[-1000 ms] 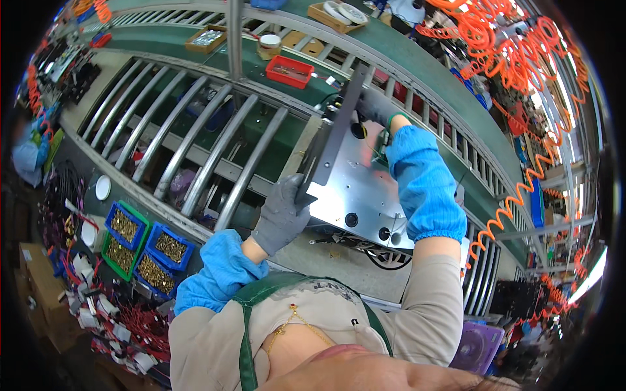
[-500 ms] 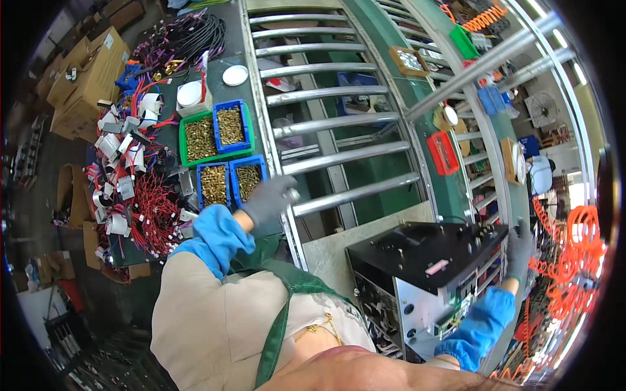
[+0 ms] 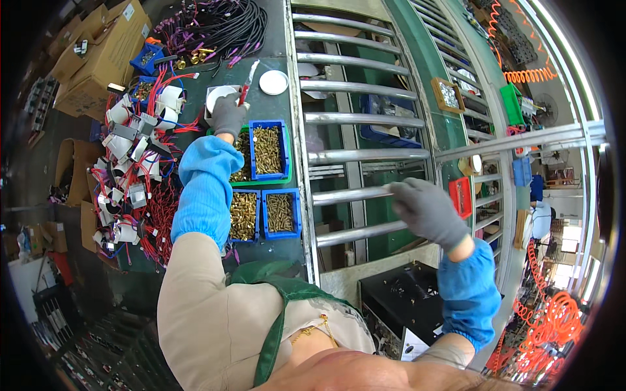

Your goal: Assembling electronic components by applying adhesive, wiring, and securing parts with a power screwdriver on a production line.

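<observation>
My left hand, in a grey glove, reaches over a white round tub. Its fingers are bunched and point down, with the tips hidden. Beside it stands a slim red-and-white tool, which I cannot tell to be gripped. Gold-coloured screws fill the blue bins just nearer to me. My right hand, also gloved in grey, hovers over the metal rollers with curled fingers; anything in them is hidden. Below it lies a black-topped metal unit, partly covered by my right arm, with a white paper nearby.
Wire harnesses with white connectors heap up at the left, with black cables beyond. A white lid lies beside the conveyor. A red tray and a metal post stand on the right, near orange coiled hoses.
My left hand has gone from beside the conveyor edge to the white tub. My right hand has left the black unit's far side and come inward over the rollers. The view has shifted.
</observation>
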`<move>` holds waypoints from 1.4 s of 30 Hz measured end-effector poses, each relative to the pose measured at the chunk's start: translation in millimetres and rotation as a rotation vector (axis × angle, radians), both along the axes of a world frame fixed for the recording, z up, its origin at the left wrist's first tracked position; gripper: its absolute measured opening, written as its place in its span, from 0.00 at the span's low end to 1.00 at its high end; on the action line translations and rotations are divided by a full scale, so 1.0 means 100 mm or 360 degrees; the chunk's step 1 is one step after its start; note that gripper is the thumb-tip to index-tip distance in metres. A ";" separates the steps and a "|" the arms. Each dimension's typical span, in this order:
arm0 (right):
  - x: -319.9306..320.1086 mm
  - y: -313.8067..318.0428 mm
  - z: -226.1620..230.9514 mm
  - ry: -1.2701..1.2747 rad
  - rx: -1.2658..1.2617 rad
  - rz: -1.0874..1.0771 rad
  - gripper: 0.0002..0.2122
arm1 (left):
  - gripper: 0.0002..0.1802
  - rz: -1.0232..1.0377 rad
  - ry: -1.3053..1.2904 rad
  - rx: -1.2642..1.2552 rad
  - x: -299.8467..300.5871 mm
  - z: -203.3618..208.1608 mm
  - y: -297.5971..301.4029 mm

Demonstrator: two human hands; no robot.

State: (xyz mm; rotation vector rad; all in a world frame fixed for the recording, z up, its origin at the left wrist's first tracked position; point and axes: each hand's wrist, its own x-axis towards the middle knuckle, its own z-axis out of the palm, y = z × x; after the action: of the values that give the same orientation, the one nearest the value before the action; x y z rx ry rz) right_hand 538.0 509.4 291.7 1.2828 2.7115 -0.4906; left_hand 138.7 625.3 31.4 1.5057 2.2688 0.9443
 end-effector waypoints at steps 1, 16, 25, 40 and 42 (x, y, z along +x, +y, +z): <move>-0.13 0.07 -0.18 0.0068 -0.0004 0.0058 0.12 | 0.19 -0.0048 0.0105 0.0008 -0.08 -0.06 0.05; -1.98 0.67 -1.52 0.2885 -0.1830 -0.1164 0.24 | 0.13 -0.0282 -0.2390 0.0190 0.69 0.87 -0.64; -1.89 1.27 -1.62 0.2779 -0.1517 -0.1084 0.22 | 0.20 0.0469 -0.0986 0.0053 -0.67 -0.03 -0.68; -1.74 1.68 -1.59 0.2104 -0.0953 -0.0963 0.15 | 0.15 0.0036 -0.2098 -0.0254 -1.03 -0.62 -0.08; -1.95 1.69 -1.44 0.2031 -0.0923 -0.0962 0.14 | 0.16 -0.0235 -0.1473 0.0011 -1.19 -1.12 -0.11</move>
State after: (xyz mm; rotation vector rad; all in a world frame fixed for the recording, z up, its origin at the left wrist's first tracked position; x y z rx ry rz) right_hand 343.0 678.0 147.7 1.9340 2.2568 -2.6617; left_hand 19.6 614.3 -80.5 0.9083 1.4627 1.2521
